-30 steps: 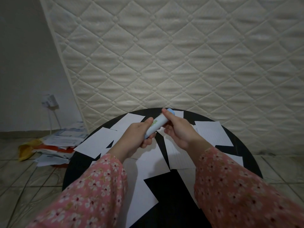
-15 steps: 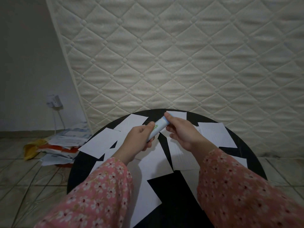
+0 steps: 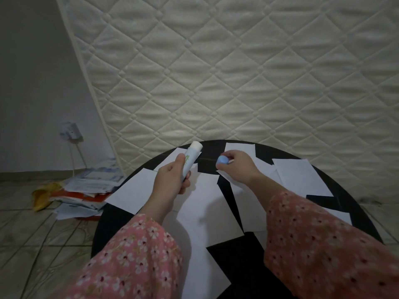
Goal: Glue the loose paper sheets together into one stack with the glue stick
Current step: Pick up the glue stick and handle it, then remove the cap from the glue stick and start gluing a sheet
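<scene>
Hands [image 3: 172,180] over paper-strewn black table [image 3: 356,203], mattress [image 3: 237,72] behind

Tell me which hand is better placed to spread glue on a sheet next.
The left hand: it grips the uncapped glue stick above the sheets. The right hand only pinches the blue cap.

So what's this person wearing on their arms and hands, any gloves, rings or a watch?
Both arms are covered by long, loose pink sleeves printed with small white flowers and dark red dots, the left sleeve and the right sleeve alike, ending near the wrists. The left hand and right hand are bare: no gloves, and no rings or watch show.
</scene>
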